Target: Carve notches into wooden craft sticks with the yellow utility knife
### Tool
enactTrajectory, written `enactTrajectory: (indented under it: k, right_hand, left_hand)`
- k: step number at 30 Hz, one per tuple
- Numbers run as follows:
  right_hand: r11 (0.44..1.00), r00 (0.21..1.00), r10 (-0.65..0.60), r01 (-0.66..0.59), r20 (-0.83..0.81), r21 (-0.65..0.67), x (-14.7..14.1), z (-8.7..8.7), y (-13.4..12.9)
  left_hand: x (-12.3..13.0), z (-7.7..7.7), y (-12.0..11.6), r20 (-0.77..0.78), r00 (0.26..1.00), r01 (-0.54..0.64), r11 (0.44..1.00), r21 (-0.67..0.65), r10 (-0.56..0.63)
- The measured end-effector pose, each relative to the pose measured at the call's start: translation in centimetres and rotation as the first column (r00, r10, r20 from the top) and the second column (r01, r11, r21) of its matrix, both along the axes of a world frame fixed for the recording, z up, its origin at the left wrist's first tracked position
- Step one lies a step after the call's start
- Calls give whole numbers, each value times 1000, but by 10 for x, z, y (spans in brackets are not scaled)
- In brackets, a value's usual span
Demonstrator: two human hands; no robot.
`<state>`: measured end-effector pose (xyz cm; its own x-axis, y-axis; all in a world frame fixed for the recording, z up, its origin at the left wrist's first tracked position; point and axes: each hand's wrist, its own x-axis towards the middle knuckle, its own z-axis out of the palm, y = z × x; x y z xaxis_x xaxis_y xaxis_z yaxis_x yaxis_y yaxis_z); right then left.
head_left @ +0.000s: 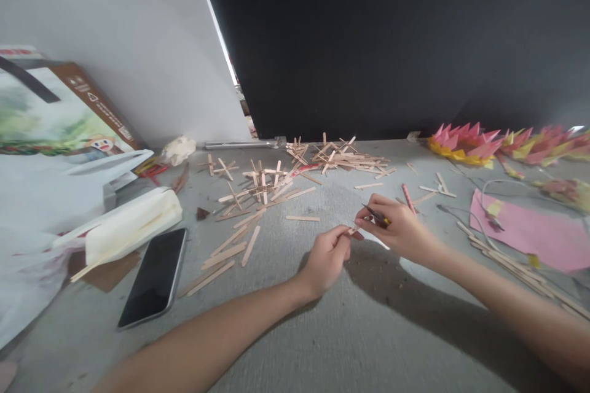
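My left hand [328,256] is closed on a wooden craft stick [353,230], of which only a short end shows at the fingertips. Close against it, my right hand [400,226] grips a slim dark pointed tool with a bit of yellow on it [378,215]; its exact kind is unclear. A white strip [380,242] shows under the right hand, partly covered by it. Beyond both hands lie loose craft sticks [303,218] and several crossed-stick pieces [262,181] standing on the grey surface. A red-and-white patterned stick [408,199] is just behind my right hand.
At left are a black phone [154,276], a cream paper packet [133,221] and a printed bag [50,110]. Pink paper [530,230], a grey cable [483,212] and long thin sticks [511,267] lie right. Pink-yellow folded paper [465,146] stands by a dark panel [405,43].
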<state>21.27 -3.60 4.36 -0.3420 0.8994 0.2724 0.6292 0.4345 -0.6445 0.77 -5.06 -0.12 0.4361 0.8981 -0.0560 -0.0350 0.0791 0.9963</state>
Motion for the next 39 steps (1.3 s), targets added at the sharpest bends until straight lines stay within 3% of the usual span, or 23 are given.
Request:
enactTrajectory:
  k: [6, 14, 19, 23, 29, 39]
  right_hand:
    - [997, 998, 57, -57, 2, 45, 1, -2, -1]
    - [999, 999, 4, -6, -35, -54, -3, 2, -1]
    - [994, 999, 34, -33, -3, 106, -5, -1, -4]
    - [971, 992, 47, -73, 117, 227, -4, -4, -7]
    - [931, 931, 43, -168, 362, 323, 3, -14, -10]
    - [906, 921, 32, -190, 387, 377, 3, -23, -13]
  left_hand:
    - [2, -5, 2, 83, 996, -16, 999, -29, 18]
    - [1, -3, 1, 20, 999, -25, 1000, -11, 25]
    - [1, -3, 1, 11, 1000, -29, 999, 21, 29]
    - [1, -5, 1, 3, 999, -35, 999, 25, 35]
    - [2, -4, 1, 12, 999, -51, 999, 5, 51]
    - [2, -8, 1, -14, 999, -49, 998, 33, 49]
